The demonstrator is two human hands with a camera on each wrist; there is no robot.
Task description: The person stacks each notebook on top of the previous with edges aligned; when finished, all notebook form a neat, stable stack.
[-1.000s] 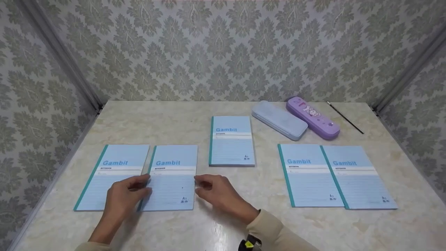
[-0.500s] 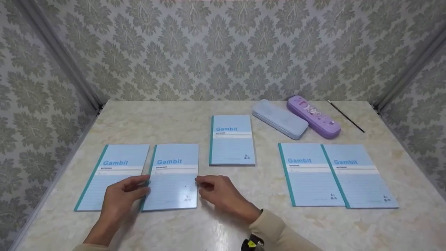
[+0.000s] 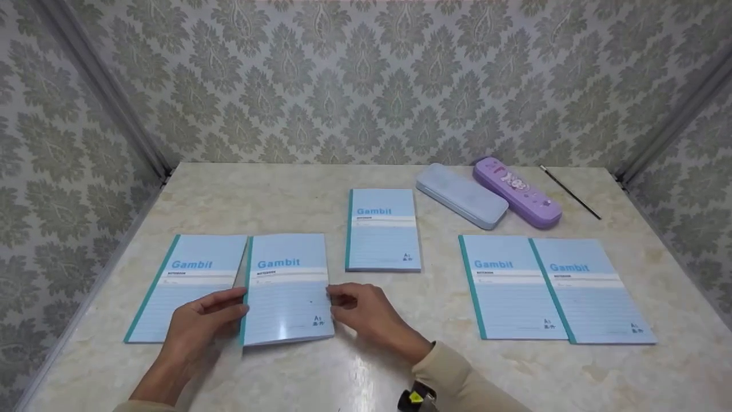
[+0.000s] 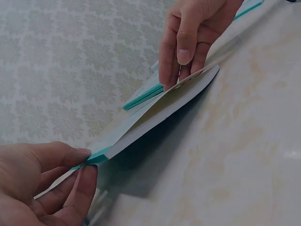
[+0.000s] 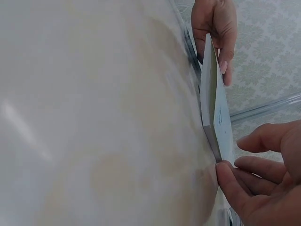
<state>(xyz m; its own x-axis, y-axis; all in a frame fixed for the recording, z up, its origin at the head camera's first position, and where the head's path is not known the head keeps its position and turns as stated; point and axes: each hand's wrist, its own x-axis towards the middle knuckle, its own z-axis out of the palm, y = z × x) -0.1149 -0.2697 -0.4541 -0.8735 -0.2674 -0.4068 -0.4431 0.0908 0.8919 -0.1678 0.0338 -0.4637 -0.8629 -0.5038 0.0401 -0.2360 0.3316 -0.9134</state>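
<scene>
A light-blue notebook (image 3: pixel 289 297) with a teal spine is slightly raised from the table, and its cover stands a little apart from the pages in the left wrist view. My left hand (image 3: pixel 197 332) pinches the teal spine (image 4: pixel 99 157) between thumb and fingers. At the opposite long edge, my right hand (image 3: pixel 374 317) holds the notebook by its fingertips; in the right wrist view its fingers (image 5: pixel 225 174) meet the notebook's edge (image 5: pixel 214 141). Another notebook (image 3: pixel 200 252) lies flat on the left, partly hidden by my left hand.
One more notebook (image 3: pixel 383 240) lies at the centre back. Two others, (image 3: pixel 506 309) the nearer-centre notebook and the far-right notebook (image 3: pixel 600 309), lie side by side. Behind them are a pale-blue case (image 3: pixel 462 195), a purple case (image 3: pixel 517 193) and a dark pencil (image 3: pixel 571 192).
The notebook between my hands has risen off the table, its lower part shifting slightly right. My right hand has moved a little right with its edge; my left hand has barely moved.
</scene>
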